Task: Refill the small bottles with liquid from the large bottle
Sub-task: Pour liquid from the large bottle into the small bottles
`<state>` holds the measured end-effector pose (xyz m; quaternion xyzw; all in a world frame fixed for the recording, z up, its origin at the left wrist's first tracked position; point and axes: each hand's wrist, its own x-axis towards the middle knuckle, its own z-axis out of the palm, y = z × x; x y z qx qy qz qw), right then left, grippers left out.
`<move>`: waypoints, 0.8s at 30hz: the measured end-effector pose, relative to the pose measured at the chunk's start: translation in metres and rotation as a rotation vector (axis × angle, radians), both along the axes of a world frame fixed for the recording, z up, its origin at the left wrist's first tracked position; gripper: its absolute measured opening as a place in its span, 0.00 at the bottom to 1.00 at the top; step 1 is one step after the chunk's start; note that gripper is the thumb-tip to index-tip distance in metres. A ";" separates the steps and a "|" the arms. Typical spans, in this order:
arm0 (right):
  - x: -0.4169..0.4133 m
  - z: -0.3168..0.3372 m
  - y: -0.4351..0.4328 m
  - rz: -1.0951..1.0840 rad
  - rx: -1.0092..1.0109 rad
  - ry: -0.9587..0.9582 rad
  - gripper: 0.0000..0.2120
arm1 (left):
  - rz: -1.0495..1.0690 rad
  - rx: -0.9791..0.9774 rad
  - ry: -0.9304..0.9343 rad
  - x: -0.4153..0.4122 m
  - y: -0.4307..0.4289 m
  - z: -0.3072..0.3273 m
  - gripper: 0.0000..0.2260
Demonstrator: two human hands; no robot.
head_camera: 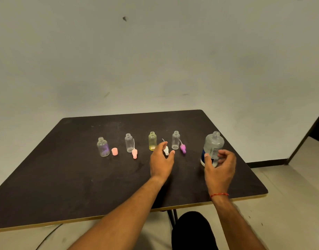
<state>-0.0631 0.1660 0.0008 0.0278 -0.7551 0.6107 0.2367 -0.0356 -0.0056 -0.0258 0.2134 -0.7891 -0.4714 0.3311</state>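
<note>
Fingers of the left hand (pixel 161 160) are spread apart, with the thumb on one side and the pointing finger on the other side of a white spray top (pixel 166 150). The white spray top lies on the table (pixel 65 159) between them, and the hand is not pinching it.

Fingers of the right hand (pixel 220 166) are curled loosely, right by the large bottle (pixel 213 144). The thumb is in front of the bottle's label. I cannot tell if the hand is holding the bottle or only near it. The large bottle stands up straight near the right edge of the table, and its top is open. A red thread (pixel 219 194) goes round the right wrist.

Four small bottles stand in a row across the table, all with open tops. From the left there is a clear bottle with purple marks (pixel 103 147), then a clear bottle (pixel 129 143), then a yellow bottle (pixel 152 141), then another clear bottle (pixel 175 140). A pink cap (pixel 114 151) sits just beside the first one. A pink spray top (pixel 134 153) lies by the second one. A purple spray top (pixel 183 148) lies just beside the last one
</note>
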 end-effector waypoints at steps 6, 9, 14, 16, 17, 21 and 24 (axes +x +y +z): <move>-0.025 -0.008 0.012 -0.056 0.083 -0.032 0.32 | 0.003 -0.031 -0.091 -0.036 -0.002 0.008 0.26; -0.037 -0.012 0.014 -0.012 0.138 -0.073 0.37 | -0.004 -0.022 -0.140 -0.052 -0.004 0.008 0.29; -0.051 -0.018 0.015 0.113 0.190 -0.078 0.39 | 0.003 -0.016 -0.182 -0.074 -0.006 0.007 0.29; -0.057 -0.020 0.016 0.156 0.208 -0.082 0.39 | 0.012 -0.033 -0.197 -0.080 -0.008 0.007 0.27; -0.059 -0.020 0.016 0.167 0.216 -0.084 0.39 | 0.013 -0.035 -0.201 -0.082 -0.010 0.008 0.25; -0.062 -0.015 0.017 0.187 0.241 -0.086 0.37 | 0.006 -0.037 -0.204 -0.087 -0.014 0.010 0.13; -0.063 -0.013 0.017 0.198 0.249 -0.094 0.36 | 0.005 -0.032 -0.189 -0.085 -0.016 0.013 0.11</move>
